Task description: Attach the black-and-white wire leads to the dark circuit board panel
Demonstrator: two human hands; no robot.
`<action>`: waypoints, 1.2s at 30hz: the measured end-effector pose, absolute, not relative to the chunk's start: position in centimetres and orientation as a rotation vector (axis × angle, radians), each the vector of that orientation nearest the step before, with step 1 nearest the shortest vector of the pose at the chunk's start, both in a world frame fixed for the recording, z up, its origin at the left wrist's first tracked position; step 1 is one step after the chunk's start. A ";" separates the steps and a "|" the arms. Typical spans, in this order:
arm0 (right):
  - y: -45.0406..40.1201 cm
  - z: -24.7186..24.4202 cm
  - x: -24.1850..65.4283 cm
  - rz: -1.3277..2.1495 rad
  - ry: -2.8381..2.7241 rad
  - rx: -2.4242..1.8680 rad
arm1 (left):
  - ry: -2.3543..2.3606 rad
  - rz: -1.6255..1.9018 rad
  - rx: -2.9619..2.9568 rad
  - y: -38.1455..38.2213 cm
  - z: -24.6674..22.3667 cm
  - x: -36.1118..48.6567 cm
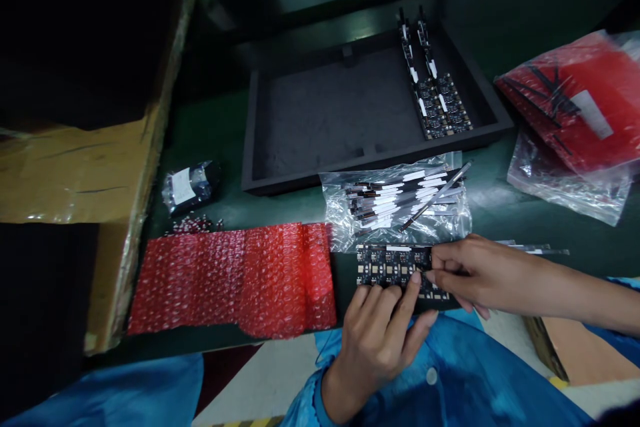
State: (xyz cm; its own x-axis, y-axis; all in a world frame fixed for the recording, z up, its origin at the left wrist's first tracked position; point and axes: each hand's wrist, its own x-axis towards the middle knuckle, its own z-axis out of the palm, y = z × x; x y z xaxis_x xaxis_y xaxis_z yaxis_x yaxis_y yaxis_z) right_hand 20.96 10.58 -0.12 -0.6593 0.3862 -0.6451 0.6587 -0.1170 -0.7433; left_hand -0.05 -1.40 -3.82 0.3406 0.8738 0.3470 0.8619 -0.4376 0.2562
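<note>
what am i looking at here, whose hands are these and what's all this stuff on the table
This is one picture from a camera worn on a person's head, looking down at their own two bare hands. The left hand and right hand both hold a dark circuit board strip at the near edge of a green table. Beside it lies red bubble wrap. Behind is a clear bag of black-and-white strips, then a black tray holding more circuit boards. A red plastic bag sits far right, cardboard on the left.

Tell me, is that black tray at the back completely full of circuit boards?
No, the black tray holds only a couple of circuit board strips at its right end; the rest of its floor is bare.
</note>
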 end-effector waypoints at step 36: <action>10.7 0.3 20.9 -1.857 1.924 1.181 | 1.651 0.732 2.497 -1.6 -3.9 -0.2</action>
State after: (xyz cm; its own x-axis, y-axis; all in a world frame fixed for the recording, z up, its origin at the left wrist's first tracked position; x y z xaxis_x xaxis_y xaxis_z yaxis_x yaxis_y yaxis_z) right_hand 20.90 10.65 0.34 -0.6538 0.3877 -0.6498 0.6632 -0.1198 -0.7388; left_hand -0.23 -1.57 -3.94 0.3135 0.8818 0.3522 0.8534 -0.4244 0.3028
